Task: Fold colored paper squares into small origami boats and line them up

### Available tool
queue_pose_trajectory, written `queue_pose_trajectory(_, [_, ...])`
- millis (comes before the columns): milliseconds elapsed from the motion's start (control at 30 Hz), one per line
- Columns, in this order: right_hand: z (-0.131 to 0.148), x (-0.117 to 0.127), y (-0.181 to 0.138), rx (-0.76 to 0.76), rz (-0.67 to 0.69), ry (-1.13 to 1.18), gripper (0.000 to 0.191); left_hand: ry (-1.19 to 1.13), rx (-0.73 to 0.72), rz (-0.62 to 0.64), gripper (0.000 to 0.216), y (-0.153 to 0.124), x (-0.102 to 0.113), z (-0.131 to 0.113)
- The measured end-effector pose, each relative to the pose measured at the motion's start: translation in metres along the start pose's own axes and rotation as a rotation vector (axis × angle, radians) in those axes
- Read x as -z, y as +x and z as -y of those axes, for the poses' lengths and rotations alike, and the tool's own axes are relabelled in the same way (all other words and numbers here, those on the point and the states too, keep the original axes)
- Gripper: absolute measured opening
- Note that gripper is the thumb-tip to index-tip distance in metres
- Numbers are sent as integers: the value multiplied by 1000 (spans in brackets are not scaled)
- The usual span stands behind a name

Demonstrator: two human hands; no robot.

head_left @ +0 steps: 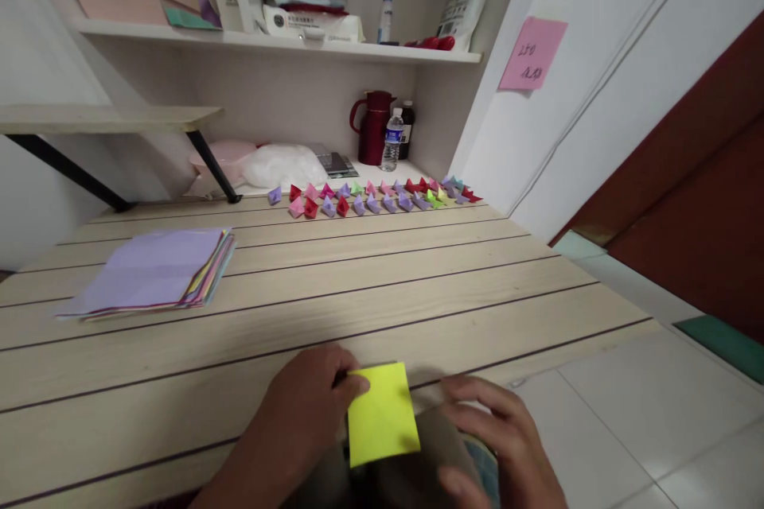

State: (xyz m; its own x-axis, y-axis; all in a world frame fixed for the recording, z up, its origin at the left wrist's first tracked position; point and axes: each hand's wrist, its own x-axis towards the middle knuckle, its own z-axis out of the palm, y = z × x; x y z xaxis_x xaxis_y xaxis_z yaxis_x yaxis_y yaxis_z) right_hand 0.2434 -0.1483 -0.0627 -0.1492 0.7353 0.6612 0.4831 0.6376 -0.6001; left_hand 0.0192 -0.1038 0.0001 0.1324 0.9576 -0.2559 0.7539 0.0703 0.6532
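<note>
A bright yellow square of paper (382, 413) is held over the table's near edge. My left hand (316, 398) pinches it at its upper left corner, thumb on top. To the right of the paper, my right hand (498, 433) is apart from it, fingers spread and curved, slightly blurred, with nothing between them. Farther left on the table lies a stack of coloured paper (161, 266), a lilac sheet on top. Small folded paper pieces (358, 205) in purple, red, pink and green stand in rows along the table's back edge.
The slatted wooden table (382, 286) runs back to a white shelf unit (310, 79). A dark red jug (374, 131) and a water bottle (392, 141) stand there. A small raised shelf (107, 118) with black legs is at left. A pink note (533, 53) hangs on the wall.
</note>
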Motion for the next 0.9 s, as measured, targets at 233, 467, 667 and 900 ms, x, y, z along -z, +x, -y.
queue_pose_trajectory(233, [-13,-5,35,441,465,-400,40,137,-165,4,8,31,7,-4])
queue_pose_trajectory(467, [-9,-17,26,325,408,-364,45,679,-707,-802,33,-5,-19,28])
queue_pose_trajectory(667, [-3,-3,39,205,529,-229,46,860,-867,-659,39,-22,-34,51])
queue_pose_trajectory(900, [-4,6,58,37,518,-103,16,640,-761,-619,23,-21,-29,42])
